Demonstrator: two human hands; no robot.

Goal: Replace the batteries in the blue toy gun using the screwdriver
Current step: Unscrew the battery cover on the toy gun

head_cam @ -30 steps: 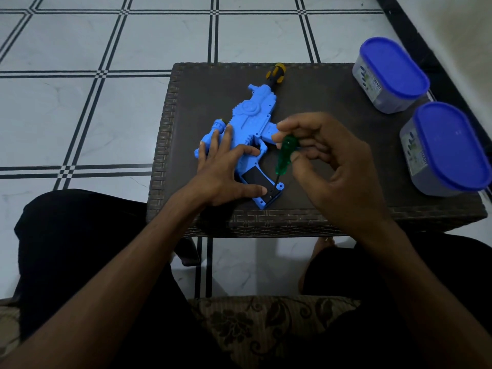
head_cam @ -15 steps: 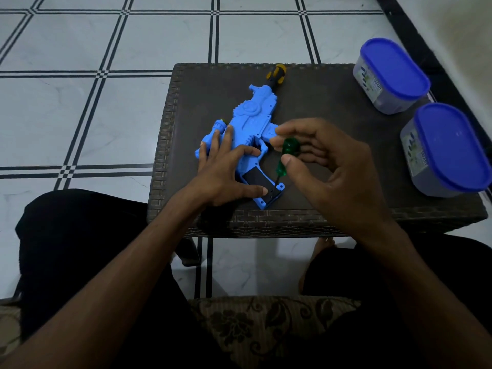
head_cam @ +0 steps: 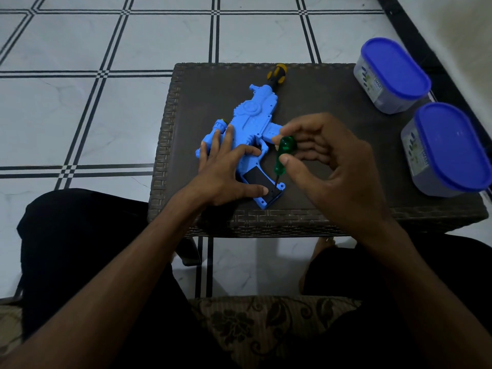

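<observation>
Unscrewing the battery cover: the left hand (head_cam: 226, 174) presses flat on the blue toy gun (head_cam: 250, 129) at the wicker table's (head_cam: 332, 107) centre, while the right hand (head_cam: 327, 166) pinches the green screwdriver (head_cam: 283, 155), tip at the grip's black cover (head_cam: 262, 182); continued twisting seems next.

Under the flat left hand (head_cam: 226, 174), the blue toy gun (head_cam: 253, 115) looks like smooth matt moulded plastic. The green translucent glossy plastic screwdriver handle (head_cam: 283, 153) sits pinched in the right hand (head_cam: 332, 166). Beneath both, the dark brown woven wicker-textured table (head_cam: 332, 102) looks rough and matt.
</observation>
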